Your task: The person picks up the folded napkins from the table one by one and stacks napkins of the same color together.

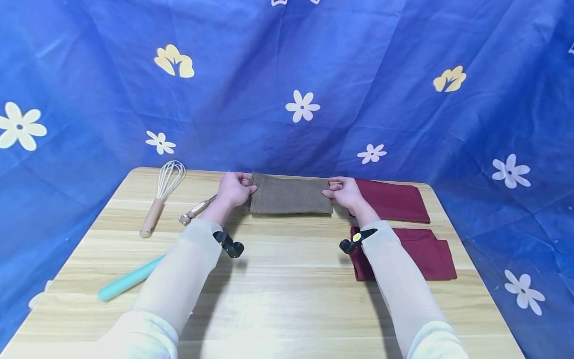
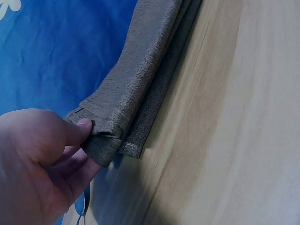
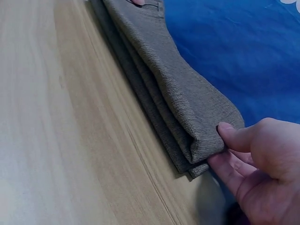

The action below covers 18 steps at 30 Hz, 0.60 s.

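L hand (image 1: pixel 233 190) & R hand (image 1: pixel 346 193) pinch opp. ends of brown cloth (image 1: pixel 291 196), prob. to keep its folds aligned, w/ red cloths (image 1: pixel 392 202) to its R.

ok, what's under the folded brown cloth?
The left hand and right hand pinch the brown cloth at its ends, each partly underneath. Wooden tabletop shows along its near edge; whatever lies beneath its middle is covered and can't be seen.
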### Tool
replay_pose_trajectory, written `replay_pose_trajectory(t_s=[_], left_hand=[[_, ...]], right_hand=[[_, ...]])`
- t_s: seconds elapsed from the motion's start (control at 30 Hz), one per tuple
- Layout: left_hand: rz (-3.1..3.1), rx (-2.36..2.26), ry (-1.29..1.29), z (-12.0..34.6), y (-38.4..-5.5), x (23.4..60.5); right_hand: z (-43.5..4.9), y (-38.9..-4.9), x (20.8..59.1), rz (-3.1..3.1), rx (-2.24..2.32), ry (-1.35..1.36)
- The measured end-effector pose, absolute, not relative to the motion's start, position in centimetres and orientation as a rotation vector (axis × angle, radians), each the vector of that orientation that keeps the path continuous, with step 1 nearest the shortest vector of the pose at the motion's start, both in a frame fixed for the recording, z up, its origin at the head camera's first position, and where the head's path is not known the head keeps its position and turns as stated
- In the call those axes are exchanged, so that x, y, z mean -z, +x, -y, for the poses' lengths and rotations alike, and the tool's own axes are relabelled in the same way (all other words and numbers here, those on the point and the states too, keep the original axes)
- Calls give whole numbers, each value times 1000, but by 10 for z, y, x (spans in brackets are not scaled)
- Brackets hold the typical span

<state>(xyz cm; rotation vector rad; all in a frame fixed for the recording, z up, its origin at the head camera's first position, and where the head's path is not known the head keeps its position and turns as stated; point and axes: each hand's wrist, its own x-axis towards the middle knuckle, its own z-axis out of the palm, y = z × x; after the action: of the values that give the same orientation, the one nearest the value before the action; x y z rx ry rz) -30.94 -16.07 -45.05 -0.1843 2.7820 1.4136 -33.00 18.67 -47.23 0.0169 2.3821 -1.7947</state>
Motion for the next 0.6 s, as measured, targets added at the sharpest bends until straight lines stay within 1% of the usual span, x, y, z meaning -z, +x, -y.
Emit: replay_pose_trajectory(t_s=[0.3, 0.6], left_hand=[[-2785, -1357, -183, 167, -308, 456], [-2773, -1368, -158, 166, -304, 453]], right_hand=[[-182, -328, 470, -2480, 1740, 27], [-178, -323, 465, -2560, 1699, 110]])
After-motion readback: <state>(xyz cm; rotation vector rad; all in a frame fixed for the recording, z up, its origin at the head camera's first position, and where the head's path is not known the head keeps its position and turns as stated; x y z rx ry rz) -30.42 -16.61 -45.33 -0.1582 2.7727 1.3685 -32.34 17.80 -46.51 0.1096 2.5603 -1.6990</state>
